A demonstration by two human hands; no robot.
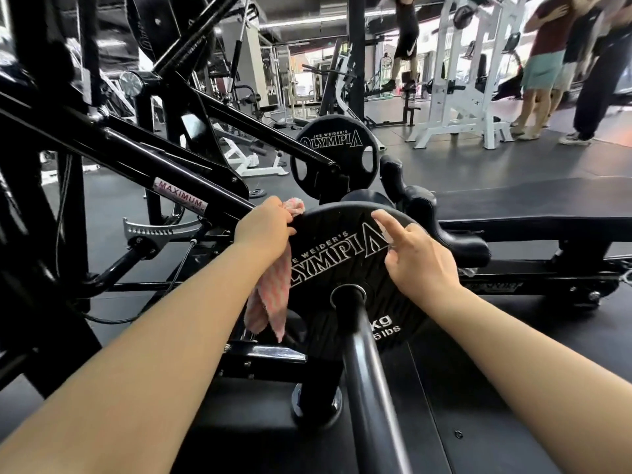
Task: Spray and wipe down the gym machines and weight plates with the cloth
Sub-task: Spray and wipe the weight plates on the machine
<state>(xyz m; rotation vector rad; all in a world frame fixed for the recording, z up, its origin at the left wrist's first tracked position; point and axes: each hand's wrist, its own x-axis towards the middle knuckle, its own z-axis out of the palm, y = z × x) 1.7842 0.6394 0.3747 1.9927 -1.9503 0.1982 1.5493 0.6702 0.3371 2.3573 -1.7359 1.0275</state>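
A black Olympia weight plate [345,268] sits on a black bar sleeve [369,371] in front of me. My left hand [265,227] grips a pink and white striped cloth [270,299] against the plate's upper left rim; most of the cloth hangs down beside the plate. My right hand [415,258] holds the plate's upper right rim, index finger stretched along the edge and the other fingers curled over it. A second Olympia plate [333,159] hangs farther back on the black machine frame [164,155]. No spray bottle is in view.
A black padded bench [533,200] runs off to the right behind the plate. White racks [468,97] stand at the back right. Several people [547,63] stand at the far right on the dark rubber floor [444,159].
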